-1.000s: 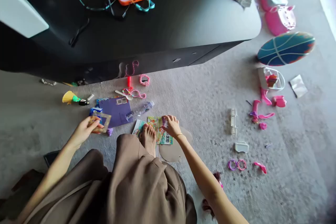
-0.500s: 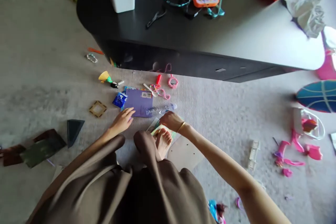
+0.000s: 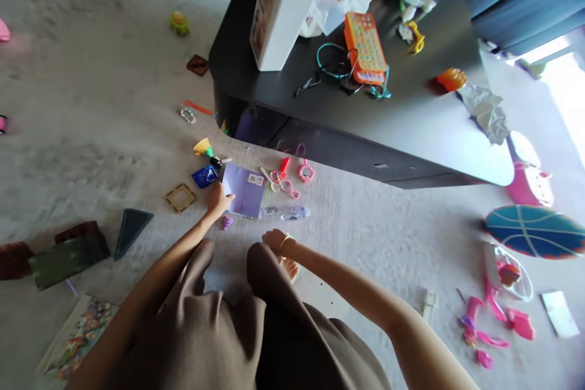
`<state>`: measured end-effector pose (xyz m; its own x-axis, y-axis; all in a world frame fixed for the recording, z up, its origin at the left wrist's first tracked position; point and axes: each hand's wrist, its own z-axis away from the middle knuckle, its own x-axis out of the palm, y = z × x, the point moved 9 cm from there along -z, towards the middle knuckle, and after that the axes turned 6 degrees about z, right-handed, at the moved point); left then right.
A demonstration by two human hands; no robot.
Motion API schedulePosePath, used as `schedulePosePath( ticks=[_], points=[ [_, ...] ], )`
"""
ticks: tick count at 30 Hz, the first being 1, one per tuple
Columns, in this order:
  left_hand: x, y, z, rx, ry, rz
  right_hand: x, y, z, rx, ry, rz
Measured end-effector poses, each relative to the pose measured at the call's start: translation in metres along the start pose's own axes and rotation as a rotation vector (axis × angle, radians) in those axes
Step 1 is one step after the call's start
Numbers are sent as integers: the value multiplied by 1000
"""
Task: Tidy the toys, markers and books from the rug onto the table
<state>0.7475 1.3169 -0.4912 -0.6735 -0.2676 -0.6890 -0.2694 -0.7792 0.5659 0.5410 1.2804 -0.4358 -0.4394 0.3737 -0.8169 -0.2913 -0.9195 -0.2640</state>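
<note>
My left hand [image 3: 218,198] grips the left edge of a purple book [image 3: 242,194], its thumb on the cover. A small purple piece [image 3: 227,223] lies just below that hand. My right hand [image 3: 275,241] is closed beside my knee, above my bare foot [image 3: 290,268]; whatever its fingers hold is hidden. A clear plastic bottle [image 3: 286,213] lies between the book and my right hand. Around the book are a blue packet [image 3: 205,177], a white spoon [image 3: 270,180], pink beads [image 3: 289,189] and a pink ring-shaped toy mirror [image 3: 306,172].
Ahead stands a dark low table [image 3: 320,109] with a white marker box [image 3: 283,12] and an orange toy [image 3: 365,49]. A blue ball [image 3: 532,230] and pink toys [image 3: 475,317] lie to the right. Left are a wooden frame [image 3: 180,197] and a dark triangular piece [image 3: 131,231].
My left hand has moved onto the purple book's left edge and taken hold of it. My right hand has drawn back from the bottle towards my knee. The camera view has shifted and turned.
</note>
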Motion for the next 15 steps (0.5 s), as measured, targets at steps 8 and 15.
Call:
schedulePosePath(
  ticks=[8,15],
  points=[
    [-22,11,-4,237,-136,160,-125,12,-40,-175,315,2],
    [-37,18,-14,263,-255,160,-100,71,-101,140,140,10]
  ],
)
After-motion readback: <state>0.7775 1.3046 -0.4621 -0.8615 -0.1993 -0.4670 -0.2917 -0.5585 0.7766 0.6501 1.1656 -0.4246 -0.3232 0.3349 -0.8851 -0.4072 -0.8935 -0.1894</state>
